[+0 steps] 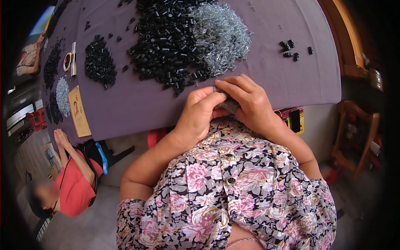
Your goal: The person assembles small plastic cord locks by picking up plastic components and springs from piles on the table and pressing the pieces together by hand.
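Observation:
My left hand (199, 110) and my right hand (249, 100) meet at the table's near edge, fingers closed and thumbs pressed together. Between them shows a dark grey, cloth-like piece (228, 106); whatever the fingertips pinch is hidden. Just beyond my fingers lies a heap of small silvery springs (221, 37). Against its left side spreads a large pile of short black tube-like caps (164, 46), a few scattered near my left fingertips.
Several black pieces (287, 45) lie at the right on the purple-grey tablecloth (300, 79). Leftward are a smaller black pile (99, 62), a tape roll (67, 61) and a tan booklet (79, 112). A person in red (75, 183) sits at the left; a wooden chair (354, 137) stands right.

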Motion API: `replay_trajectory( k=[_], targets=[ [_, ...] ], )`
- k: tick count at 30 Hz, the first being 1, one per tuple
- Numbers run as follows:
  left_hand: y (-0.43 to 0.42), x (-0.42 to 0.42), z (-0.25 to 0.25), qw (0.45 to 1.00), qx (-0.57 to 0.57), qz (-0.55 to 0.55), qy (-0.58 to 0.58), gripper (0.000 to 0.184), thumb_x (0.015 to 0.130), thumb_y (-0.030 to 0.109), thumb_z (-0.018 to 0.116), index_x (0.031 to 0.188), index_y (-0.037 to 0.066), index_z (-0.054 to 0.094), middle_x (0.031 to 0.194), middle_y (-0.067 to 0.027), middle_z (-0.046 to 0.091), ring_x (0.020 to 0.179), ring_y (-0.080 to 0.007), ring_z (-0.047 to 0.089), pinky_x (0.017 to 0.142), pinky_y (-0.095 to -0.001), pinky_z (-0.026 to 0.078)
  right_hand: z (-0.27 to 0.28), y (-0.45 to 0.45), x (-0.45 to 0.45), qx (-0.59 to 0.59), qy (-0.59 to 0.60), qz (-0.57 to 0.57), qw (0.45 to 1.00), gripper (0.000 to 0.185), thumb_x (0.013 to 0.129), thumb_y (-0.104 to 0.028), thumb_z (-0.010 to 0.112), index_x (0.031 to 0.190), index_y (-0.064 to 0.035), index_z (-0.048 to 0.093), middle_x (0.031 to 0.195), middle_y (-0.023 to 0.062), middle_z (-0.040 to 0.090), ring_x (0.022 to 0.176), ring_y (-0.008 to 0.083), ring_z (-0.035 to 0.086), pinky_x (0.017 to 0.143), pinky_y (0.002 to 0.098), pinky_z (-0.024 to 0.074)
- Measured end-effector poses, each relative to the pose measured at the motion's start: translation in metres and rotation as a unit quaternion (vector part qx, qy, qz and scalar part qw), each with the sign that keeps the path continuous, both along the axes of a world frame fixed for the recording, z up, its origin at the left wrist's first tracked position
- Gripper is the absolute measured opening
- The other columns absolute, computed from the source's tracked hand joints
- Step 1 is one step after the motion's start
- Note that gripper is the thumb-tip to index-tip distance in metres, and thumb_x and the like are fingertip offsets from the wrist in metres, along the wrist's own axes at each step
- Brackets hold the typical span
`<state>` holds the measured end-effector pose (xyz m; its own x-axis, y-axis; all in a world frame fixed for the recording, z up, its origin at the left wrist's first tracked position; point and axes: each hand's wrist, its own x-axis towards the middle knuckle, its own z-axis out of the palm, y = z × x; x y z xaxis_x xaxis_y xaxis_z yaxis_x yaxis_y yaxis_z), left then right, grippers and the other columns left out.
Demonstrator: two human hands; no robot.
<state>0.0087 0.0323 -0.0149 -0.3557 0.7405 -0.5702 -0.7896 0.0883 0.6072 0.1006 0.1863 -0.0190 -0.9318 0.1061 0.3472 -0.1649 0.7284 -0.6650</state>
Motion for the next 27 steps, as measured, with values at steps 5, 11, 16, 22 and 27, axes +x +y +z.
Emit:
replay_trajectory(
  k=[5,11,16,22,27],
  targets=[
    [0.0029,0.0020,0.0023,1.000,-0.013,0.001,-0.003,0.021,0.101,0.012,0.050,0.111,0.001,0.065,0.106,-0.0076,0.067,0.096,-0.0163,0.066,0.087,-0.0388,0.058,0.0003,0.0007,0.0016,-0.013,-0.007,0.003,1.000,0.052,0.064,0.006,0.069,0.116,0.0032,0.067,0.105,0.0140,0.066,0.092,0.0332,0.063,0.079,0.0409,0.0549],
    [0.0036,0.0027,0.0011,1.000,-0.017,0.005,-0.001,0.020,0.102,0.013,0.050,0.110,0.001,0.065,0.104,-0.0074,0.067,0.094,-0.0162,0.067,0.086,-0.0388,0.058,0.0019,0.0002,-0.0003,-0.044,-0.014,0.001,0.999,0.051,0.065,0.009,0.067,0.115,0.0026,0.067,0.103,0.0143,0.066,0.092,0.0343,0.063,0.079,0.0415,0.0547],
    [0.0042,0.0036,0.0010,1.000,-0.018,0.008,-0.008,0.021,0.102,0.013,0.050,0.112,0.001,0.064,0.106,-0.0084,0.067,0.092,-0.0169,0.067,0.085,-0.0395,0.059,0.0013,0.0002,0.0005,-0.062,-0.021,-0.003,0.998,0.053,0.064,0.010,0.065,0.116,0.0019,0.068,0.103,0.0146,0.066,0.092,0.0348,0.063,0.079,0.0419,0.0546],
    [0.0031,0.0022,-0.0016,1.000,-0.014,-0.012,-0.020,0.023,0.103,0.014,0.050,0.115,-0.001,0.062,0.108,-0.0097,0.067,0.093,-0.0184,0.068,0.087,-0.0399,0.058,0.0037,0.0014,0.0023,-0.039,-0.029,0.003,0.999,0.054,0.063,0.010,0.065,0.116,0.0022,0.068,0.103,0.0149,0.066,0.092,0.0350,0.063,0.079,0.0422,0.0546],
    [-0.0007,-0.0008,-0.0062,0.999,0.016,-0.039,-0.022,0.025,0.104,0.017,0.051,0.118,-0.002,0.062,0.110,-0.0097,0.068,0.095,-0.0175,0.069,0.088,-0.0376,0.058,0.0041,0.0042,0.0029,-0.075,-0.059,0.005,0.995,0.055,0.063,0.011,0.065,0.117,0.0009,0.068,0.102,0.0154,0.066,0.094,0.0351,0.063,0.081,0.0415,0.0544]
  ],
)
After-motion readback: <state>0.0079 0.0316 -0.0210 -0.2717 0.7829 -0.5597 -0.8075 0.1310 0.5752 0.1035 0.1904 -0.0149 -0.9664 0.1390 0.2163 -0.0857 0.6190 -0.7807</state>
